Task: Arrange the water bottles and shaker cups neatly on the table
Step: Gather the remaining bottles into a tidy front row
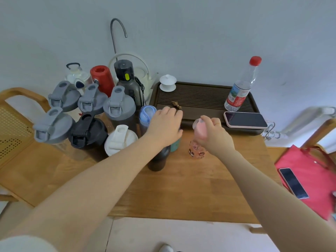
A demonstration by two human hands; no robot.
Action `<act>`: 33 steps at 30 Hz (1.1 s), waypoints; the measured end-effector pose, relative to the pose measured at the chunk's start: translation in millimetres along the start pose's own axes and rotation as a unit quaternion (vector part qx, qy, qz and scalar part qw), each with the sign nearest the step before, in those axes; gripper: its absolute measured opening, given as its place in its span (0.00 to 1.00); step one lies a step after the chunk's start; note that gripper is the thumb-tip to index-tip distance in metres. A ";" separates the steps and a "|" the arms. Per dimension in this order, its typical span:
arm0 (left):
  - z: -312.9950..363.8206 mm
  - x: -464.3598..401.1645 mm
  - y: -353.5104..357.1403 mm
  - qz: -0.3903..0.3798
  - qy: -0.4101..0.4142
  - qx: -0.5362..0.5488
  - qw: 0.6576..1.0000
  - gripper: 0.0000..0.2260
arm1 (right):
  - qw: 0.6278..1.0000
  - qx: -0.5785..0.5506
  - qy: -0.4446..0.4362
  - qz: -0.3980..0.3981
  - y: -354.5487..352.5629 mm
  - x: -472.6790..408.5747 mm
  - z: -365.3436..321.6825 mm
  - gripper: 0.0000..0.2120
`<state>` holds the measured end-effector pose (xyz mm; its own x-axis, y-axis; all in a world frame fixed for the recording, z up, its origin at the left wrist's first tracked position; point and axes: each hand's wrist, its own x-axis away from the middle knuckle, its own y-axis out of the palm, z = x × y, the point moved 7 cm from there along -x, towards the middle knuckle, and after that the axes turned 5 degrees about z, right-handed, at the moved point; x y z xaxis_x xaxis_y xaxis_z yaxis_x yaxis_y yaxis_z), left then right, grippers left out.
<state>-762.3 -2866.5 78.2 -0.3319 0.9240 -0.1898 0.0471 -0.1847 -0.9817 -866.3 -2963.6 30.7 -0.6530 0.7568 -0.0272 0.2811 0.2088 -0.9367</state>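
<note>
Several shaker cups with grey lids (119,106) stand crowded at the table's left, beside a black-lidded cup (87,131) and a white-lidded cup (121,140). My right hand (211,132) grips the pink cap of a small patterned pink bottle (197,151) standing on the table. My left hand (166,124) rests over the top of a teal bottle (175,145), mostly hidden beneath it. A dark bottle (158,160) stands under my left wrist. A blue-lidded bottle (146,115) sits just left of that hand. A clear water bottle with a red cap (241,84) stands on the tea tray.
A dark slatted tea tray (200,99) holds a white lidded cup (167,82) and a phone (245,120). A kettle, red flask (101,79) and dark flask (127,79) stand at the back left. A red bag (309,179) with another phone lies right. Wooden chairs flank the table.
</note>
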 end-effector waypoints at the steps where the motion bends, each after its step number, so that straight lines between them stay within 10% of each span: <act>1: 8.5 -14.0 8.2 -0.038 -0.006 -0.023 0.999 0.22 | 1.000 0.007 0.003 0.005 -1.0 -1.4 2.8 0.34; 8: 8.7 -31.6 60.3 -0.224 -0.086 -0.112 0.964 0.35 | 1.000 0.001 -0.011 0.012 -4.7 -9.6 17.6 0.36; 22: 51.0 39.5 50.3 -0.181 0.269 -0.117 0.939 0.28 | 0.992 -0.080 -0.091 -0.038 16.0 -33.3 -37.9 0.34; 28: 9.4 59.4 15.0 -0.039 0.195 -0.088 0.976 0.37 | 0.982 -0.125 -0.127 -0.065 37.5 -40.2 -77.4 0.33; 33: -31.0 76.4 28.0 -0.084 0.064 -0.049 0.993 0.44 | 0.969 -0.213 -0.117 -0.036 24.6 -24.9 -70.8 0.34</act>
<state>-757.1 -2790.6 35.6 -0.2205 0.9752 -0.0183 0.0942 0.0026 -0.9955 -793.4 -2933.5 33.1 -0.8095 0.5798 -0.0928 0.4610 0.5298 -0.7119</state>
